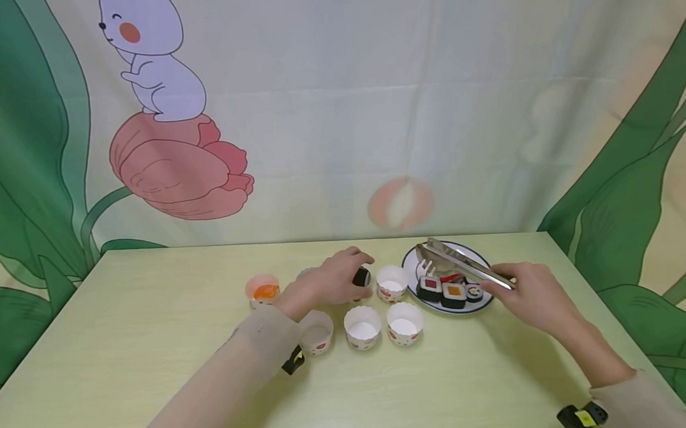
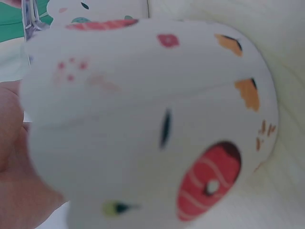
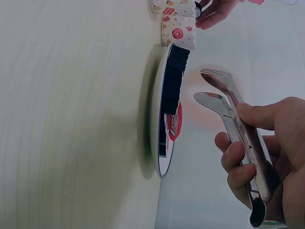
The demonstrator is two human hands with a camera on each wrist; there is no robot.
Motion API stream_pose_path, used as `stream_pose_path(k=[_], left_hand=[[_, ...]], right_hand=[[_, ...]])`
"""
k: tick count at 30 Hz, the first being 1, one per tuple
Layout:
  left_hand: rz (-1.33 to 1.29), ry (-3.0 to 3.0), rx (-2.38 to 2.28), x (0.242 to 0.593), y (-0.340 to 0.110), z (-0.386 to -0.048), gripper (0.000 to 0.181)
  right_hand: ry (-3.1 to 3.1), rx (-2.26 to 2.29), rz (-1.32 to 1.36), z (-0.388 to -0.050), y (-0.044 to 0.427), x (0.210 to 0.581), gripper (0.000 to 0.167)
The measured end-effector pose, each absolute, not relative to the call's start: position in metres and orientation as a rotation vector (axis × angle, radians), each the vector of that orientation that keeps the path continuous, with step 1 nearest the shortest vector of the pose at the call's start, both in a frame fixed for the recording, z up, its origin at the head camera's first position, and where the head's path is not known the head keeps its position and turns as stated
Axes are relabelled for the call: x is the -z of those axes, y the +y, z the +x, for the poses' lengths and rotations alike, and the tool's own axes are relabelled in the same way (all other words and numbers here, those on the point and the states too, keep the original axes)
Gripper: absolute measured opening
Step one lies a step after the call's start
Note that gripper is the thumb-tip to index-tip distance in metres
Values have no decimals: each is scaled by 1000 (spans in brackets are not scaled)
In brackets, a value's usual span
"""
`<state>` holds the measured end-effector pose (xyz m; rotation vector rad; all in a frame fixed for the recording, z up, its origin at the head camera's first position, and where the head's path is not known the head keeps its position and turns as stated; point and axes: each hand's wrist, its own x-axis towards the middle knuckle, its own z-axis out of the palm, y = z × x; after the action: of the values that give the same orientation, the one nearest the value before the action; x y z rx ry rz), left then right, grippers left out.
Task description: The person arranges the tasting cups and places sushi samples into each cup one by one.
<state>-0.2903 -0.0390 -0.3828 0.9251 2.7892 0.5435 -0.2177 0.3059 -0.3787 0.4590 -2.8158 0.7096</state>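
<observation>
My left hand (image 1: 337,279) pinches a small black-wrapped sushi roll (image 1: 362,277) at the mouth of a paper cup in the back row. In the left wrist view a white cup (image 2: 128,124) with a donut print fills most of the picture, hiding the fingertips. The right hand (image 1: 532,292) grips metal food tongs (image 1: 473,264) above the plate (image 1: 409,268); their ends stand apart with nothing between them in the right wrist view. On the plate lie sushi pieces, among them one with a red centre (image 1: 430,288) and one with an orange centre (image 1: 453,294).
Several printed paper cups stand left of the plate, including a white cup (image 1: 405,323) in the front row. A cup at the far left holds an orange-topped sushi piece (image 1: 266,292). Behind the table (image 1: 113,332) hangs a cartoon-printed cloth (image 1: 336,111).
</observation>
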Motion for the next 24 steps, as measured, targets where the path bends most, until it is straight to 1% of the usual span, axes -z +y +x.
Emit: stream_pose_path(k=[11, 17, 24], left_hand=[[955, 2781, -515, 381, -33, -290, 59], [948, 2763, -490, 380, -30, -291, 61], [934, 2749, -495, 382, -29, -294, 63]], right_hand=[[-2819, -650, 456, -210, 321, 373, 36], [-2861, -683, 442, -207, 331, 372, 33], [-2884, -698, 494, -201, 342, 371, 30]])
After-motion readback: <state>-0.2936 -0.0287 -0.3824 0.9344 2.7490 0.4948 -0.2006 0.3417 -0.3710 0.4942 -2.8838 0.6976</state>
